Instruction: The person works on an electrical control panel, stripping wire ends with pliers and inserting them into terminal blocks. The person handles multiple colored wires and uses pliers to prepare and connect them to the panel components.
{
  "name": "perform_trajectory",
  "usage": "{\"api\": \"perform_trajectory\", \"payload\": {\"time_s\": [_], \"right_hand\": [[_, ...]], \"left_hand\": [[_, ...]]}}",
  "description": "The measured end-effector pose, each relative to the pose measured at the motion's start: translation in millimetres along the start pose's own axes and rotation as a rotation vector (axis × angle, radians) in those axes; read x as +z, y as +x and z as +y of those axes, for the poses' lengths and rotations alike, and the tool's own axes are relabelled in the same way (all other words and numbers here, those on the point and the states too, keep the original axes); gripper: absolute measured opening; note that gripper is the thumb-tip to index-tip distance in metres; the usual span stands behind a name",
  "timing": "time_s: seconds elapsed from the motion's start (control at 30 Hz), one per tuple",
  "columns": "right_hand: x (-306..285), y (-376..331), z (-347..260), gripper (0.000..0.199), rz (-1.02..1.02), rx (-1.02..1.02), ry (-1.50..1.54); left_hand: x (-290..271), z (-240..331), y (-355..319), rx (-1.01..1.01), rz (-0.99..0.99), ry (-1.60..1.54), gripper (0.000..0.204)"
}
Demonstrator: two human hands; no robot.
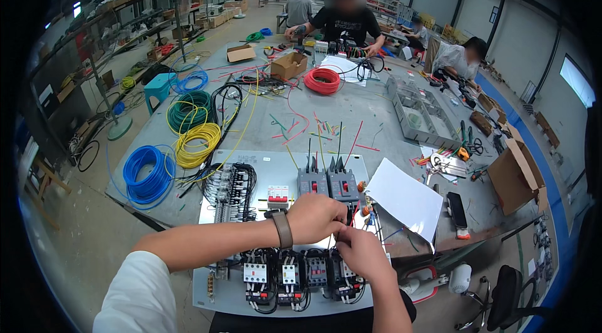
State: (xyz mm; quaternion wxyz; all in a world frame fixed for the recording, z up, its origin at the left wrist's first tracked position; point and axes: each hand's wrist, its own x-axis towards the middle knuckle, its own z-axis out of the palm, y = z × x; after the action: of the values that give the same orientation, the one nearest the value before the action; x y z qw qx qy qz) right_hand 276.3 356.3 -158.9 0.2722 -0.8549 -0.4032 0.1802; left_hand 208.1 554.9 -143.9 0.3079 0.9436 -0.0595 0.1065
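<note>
My left hand [313,219], a watch strap on its wrist, reaches across a light metal panel [257,160] fitted with electrical parts. My right hand [364,254] comes up from below, and the fingertips of both hands meet just under the right moulded-case circuit breaker [342,186]. Both sets of fingers are pinched closed; whatever is between them is too hidden to make out. A red wire [355,209] shows close by. Beside that breaker stands a second one [311,184], with cut wires rising from both. A small red-and-white breaker [278,197] sits left of my left hand; below are contactors [256,273].
Blue [147,176], yellow [197,146], green [190,111] and red [322,81] wire coils lie on the table. White paper [405,200] overlaps the panel's right edge. A phone [456,210], an open carton [515,176] and a grey divided box [421,112] are rightward. People work across the table.
</note>
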Motion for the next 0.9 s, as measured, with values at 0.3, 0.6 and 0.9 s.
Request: {"api": "perform_trajectory", "payload": {"time_s": [0.3,0.6,0.9], "right_hand": [[7,10,-3,0.016,0.037,0.11,-0.152],[19,-16,-1,0.008,0.341,0.01,0.053],[31,-27,12,0.013,0.5,-0.165,0.39]], "left_hand": [[4,10,-10,0.051,0.004,0.146,0.012],[12,23,-24,0.339,0.081,0.223,0.01],[-23,18,0,-0.203,-0.213,-0.466,0.034]]}}
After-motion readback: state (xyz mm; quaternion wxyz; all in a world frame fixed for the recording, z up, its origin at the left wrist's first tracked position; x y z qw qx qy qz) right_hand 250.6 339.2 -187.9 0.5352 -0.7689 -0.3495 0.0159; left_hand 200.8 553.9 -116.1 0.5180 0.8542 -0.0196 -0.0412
